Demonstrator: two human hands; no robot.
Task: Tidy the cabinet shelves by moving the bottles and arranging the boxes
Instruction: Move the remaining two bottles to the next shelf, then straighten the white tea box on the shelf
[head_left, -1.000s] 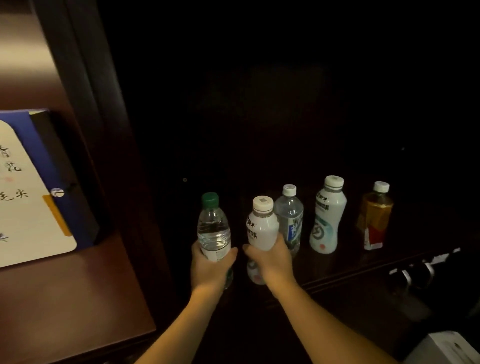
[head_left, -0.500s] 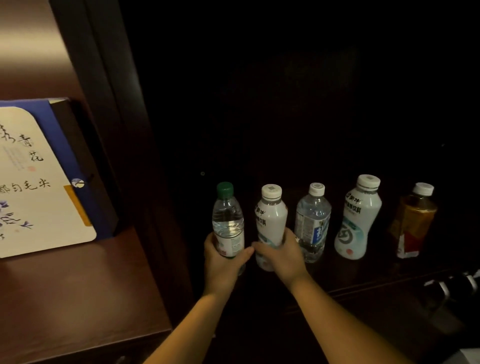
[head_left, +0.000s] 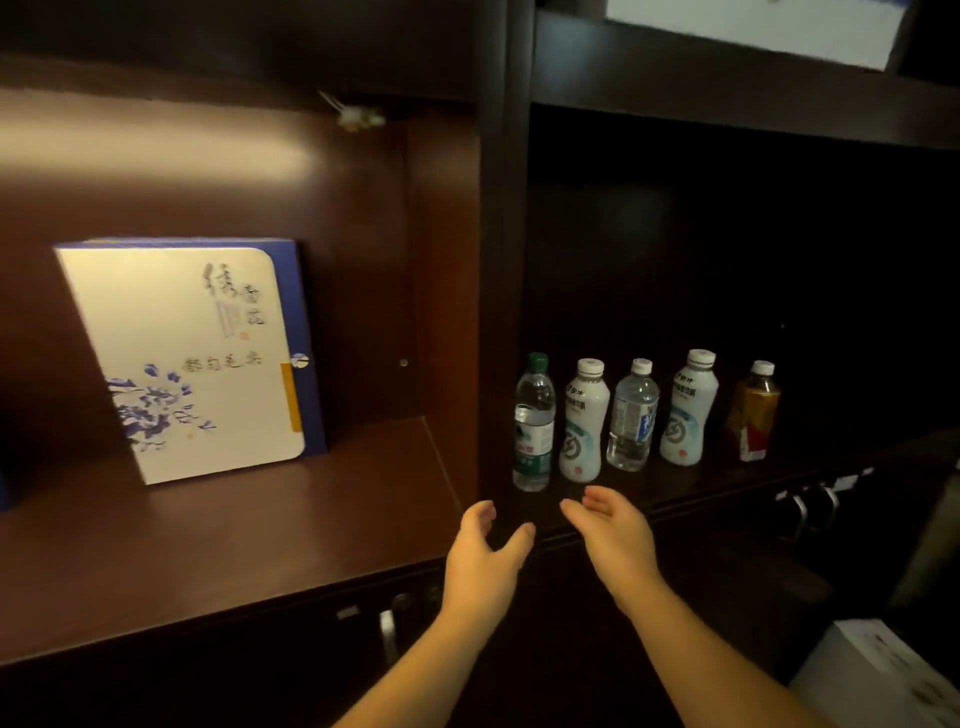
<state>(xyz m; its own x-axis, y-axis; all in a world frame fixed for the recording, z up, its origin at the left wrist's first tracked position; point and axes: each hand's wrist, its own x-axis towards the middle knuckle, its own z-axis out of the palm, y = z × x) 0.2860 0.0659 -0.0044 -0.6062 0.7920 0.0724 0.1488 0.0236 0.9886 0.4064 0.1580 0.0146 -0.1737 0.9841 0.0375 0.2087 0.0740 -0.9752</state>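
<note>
Fingers (head_left: 480, 512): spread, both my hands empty. Bottles (head_left: 584, 418): five upright in a row at my 1 o'clock (gift box (head_left: 192, 358) at 10). Risk: careless reach topples neighbours, closely spaced.

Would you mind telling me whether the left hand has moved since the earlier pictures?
Yes. The left hand has let go of the green-capped bottle and drawn back toward the person, now open below the shelf edge.

Metal door handles (head_left: 810, 506) below shelf; small fitting, perhaps lamp (head_left: 358, 117).
</note>
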